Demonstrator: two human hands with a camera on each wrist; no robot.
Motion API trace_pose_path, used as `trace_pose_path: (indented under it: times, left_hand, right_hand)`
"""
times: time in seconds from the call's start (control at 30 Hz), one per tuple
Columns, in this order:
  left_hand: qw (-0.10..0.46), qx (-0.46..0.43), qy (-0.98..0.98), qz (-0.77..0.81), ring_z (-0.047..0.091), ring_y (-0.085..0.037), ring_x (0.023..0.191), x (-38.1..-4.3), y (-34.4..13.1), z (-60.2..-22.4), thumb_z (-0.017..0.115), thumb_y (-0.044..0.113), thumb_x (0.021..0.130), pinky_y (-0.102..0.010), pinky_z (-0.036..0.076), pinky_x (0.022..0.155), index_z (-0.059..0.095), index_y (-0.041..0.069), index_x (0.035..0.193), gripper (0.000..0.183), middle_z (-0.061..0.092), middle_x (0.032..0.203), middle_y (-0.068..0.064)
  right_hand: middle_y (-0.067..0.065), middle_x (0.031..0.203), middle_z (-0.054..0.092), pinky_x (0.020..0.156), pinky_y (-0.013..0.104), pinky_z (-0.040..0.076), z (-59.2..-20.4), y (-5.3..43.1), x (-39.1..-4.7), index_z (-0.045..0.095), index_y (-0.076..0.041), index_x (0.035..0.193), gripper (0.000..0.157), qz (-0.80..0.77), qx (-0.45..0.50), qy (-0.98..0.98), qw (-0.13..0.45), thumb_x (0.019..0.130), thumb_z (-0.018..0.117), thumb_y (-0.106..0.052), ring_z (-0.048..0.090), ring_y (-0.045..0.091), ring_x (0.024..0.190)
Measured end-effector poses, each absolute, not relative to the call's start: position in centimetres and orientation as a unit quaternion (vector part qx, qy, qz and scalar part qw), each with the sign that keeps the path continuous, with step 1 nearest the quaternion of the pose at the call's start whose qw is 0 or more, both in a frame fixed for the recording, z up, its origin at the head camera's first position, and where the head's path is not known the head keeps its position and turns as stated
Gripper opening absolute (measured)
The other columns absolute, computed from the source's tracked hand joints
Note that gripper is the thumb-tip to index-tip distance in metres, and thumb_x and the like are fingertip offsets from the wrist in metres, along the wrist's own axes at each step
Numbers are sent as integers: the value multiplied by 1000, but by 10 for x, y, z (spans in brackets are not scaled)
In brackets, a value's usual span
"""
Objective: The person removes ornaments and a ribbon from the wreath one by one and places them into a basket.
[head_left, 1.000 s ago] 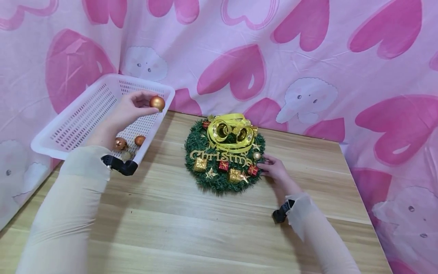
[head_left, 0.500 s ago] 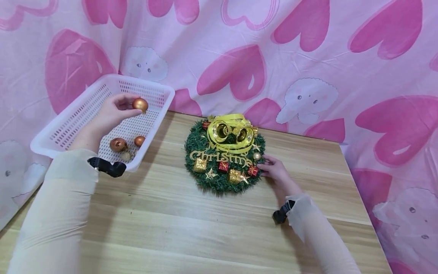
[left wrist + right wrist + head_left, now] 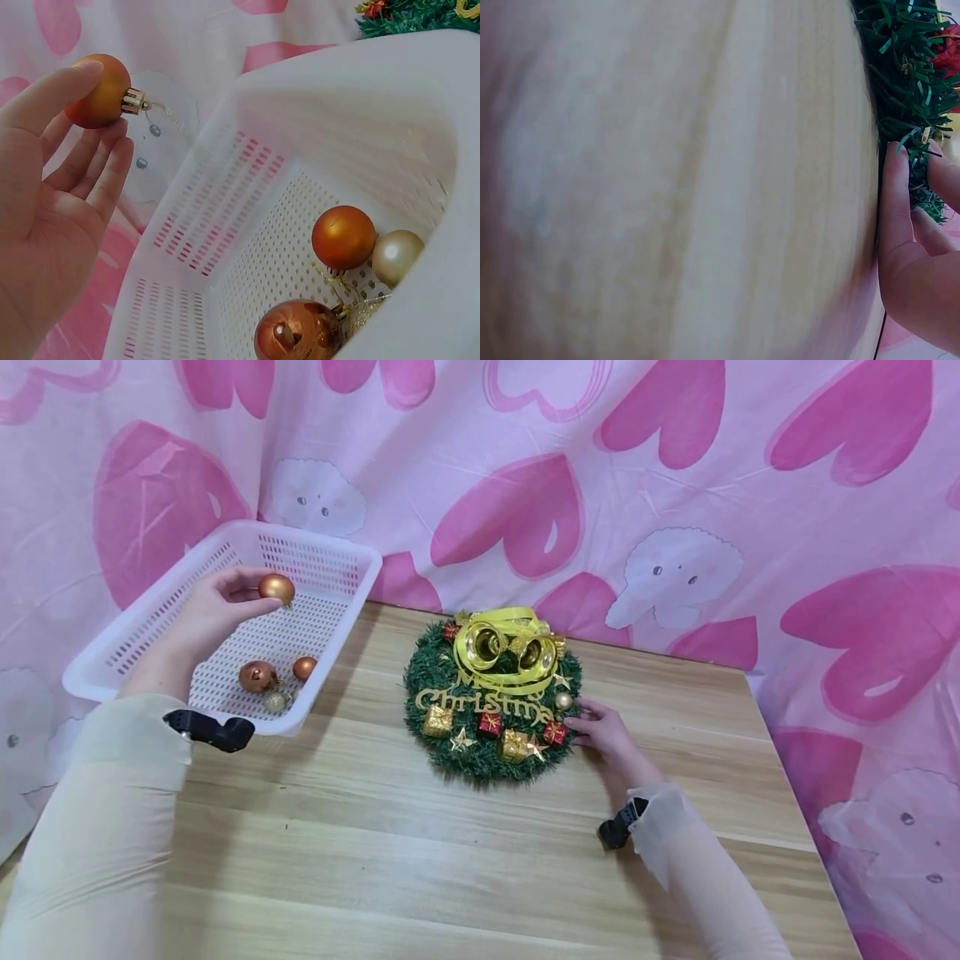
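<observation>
My left hand (image 3: pixel 202 618) pinches an orange-gold Christmas ball (image 3: pixel 277 588) above the white plastic basket (image 3: pixel 322 567). In the left wrist view the thumb lies on this ball (image 3: pixel 105 101), whose metal cap and thread loop point away from the palm. A shiny copper ball (image 3: pixel 257 677), a matte orange ball (image 3: pixel 303 667) and a glittery ball (image 3: pixel 276 701) lie in the basket; a pale gold ball (image 3: pixel 397 257) shows beside them in that wrist view. My right hand (image 3: pixel 609 739) grips the right edge of a green Christmas wreath (image 3: pixel 480 768), thumb and fingers around its greenery (image 3: pixel 911 82).
Gold bells (image 3: pixel 487 646) with yellow ribbon, small gift boxes (image 3: pixel 438 720), stars and gold lettering adorn the wreath. It lies on a wooden table (image 3: pixel 420 860). A pink heart-patterned curtain (image 3: pixel 405 468) hangs behind, and the basket stands at the back left.
My left hand has moved left with the ball, from near the basket's right rim to over its inside. My right hand and the wreath have stayed in place.
</observation>
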State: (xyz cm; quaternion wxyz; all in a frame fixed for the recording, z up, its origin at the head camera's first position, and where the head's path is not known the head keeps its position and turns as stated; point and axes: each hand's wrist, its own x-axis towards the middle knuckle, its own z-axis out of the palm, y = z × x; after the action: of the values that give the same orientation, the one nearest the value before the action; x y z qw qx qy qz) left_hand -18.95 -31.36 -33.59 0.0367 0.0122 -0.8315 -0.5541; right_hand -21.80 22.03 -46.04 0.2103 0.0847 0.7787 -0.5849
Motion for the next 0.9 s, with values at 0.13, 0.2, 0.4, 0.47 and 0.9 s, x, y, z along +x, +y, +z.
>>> trace_pose_path:
  times: [0.13,0.2,0.4,0.47,0.9]
  left_hand:
    - [36,12,-836,-547,55,7,88,-187,-316,-337,66,18,87,-6,41,76,57,26,117,33,59,94,26]
    - [36,12,-840,-541,55,7,87,-186,-317,-339,66,17,87,-6,42,76,57,25,117,33,59,93,26]
    - [22,22,-852,-522,54,8,86,-185,-320,-346,67,20,87,-7,41,75,55,27,117,33,58,91,28]
    - [16,22,-857,-514,54,8,86,-185,-321,-348,66,22,87,-7,40,75,54,26,118,33,57,91,29]
    - [-21,31,-875,-483,52,11,86,-180,-328,-359,67,30,86,-14,39,79,52,24,113,32,54,90,31]
  right_hand:
    - [-1,94,47,67,19,56,-460,220,-218,28,-2,145,67,-593,85,773,207,87,61,-2,61,1,71]
    - [-2,93,47,67,19,55,-460,220,-219,27,-2,145,67,-595,85,772,208,87,61,-2,61,2,70]
    - [-4,90,51,66,19,56,-461,220,-220,29,-2,144,68,-600,95,766,210,85,62,0,61,3,69]
    - [-4,90,51,66,20,56,-461,219,-220,29,-3,144,68,-601,96,765,210,85,62,0,61,3,69]
    - [-6,86,52,64,19,55,-461,219,-220,28,0,144,66,-601,89,766,208,87,60,1,59,2,66]
